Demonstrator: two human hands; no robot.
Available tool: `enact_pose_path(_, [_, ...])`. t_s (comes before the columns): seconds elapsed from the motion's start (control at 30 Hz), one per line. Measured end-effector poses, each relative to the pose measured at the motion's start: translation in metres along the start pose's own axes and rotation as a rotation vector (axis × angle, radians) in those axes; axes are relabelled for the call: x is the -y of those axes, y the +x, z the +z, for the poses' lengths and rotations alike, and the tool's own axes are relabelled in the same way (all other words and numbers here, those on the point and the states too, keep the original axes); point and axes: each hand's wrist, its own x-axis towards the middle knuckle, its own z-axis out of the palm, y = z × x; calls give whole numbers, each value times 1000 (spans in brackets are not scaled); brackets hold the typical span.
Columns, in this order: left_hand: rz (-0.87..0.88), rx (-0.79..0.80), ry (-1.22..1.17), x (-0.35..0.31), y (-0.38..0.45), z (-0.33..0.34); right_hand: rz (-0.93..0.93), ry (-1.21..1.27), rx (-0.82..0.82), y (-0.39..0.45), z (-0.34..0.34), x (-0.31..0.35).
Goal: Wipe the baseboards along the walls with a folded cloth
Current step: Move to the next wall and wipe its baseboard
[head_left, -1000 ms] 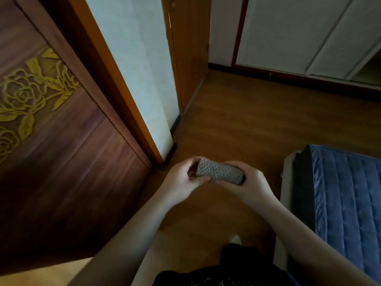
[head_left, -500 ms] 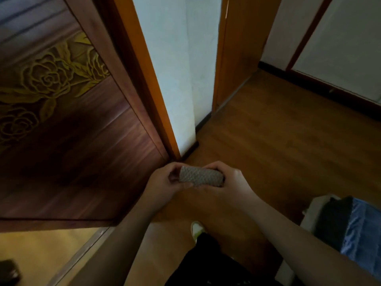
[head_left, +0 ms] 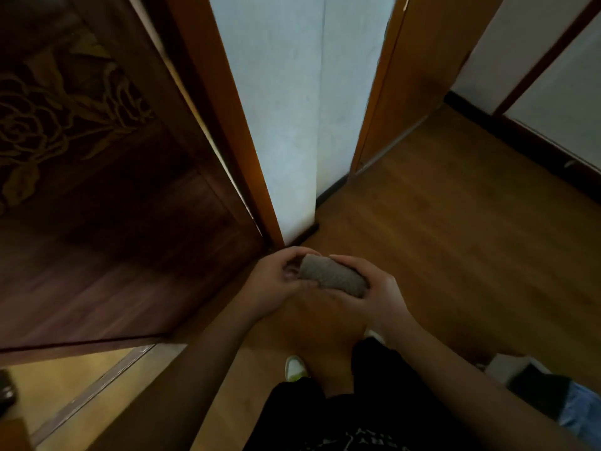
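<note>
Cloth [head_left: 331, 275] gripped between left hand [head_left: 276, 281], right hand [head_left: 374, 294].

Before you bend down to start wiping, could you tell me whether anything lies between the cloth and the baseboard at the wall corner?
Nothing visible: only bare wooden floor lies between the cloth and the dark baseboard.

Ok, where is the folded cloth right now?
In the head view, the folded cloth sits center frame, gripped by the left hand and right hand, just short of the dark baseboard.
</note>
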Motion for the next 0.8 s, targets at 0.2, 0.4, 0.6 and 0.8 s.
enact_pose_path(0.2, [-134, -125, 55, 20, 84, 21, 23, 38, 87, 84, -25, -74])
enact_pose_path(0.4, [-182, -165, 54, 71, 146, 39, 93, 1, 114, 132, -35, -147])
enact_pose_path(0.6, [-79, -198, 372, 172, 187, 51, 169, -41, -35, 139, 2, -242])
enact_pose_path(0.8, [14, -118, 756, 305, 205, 69, 219, -112, -166, 146, 75, -359])
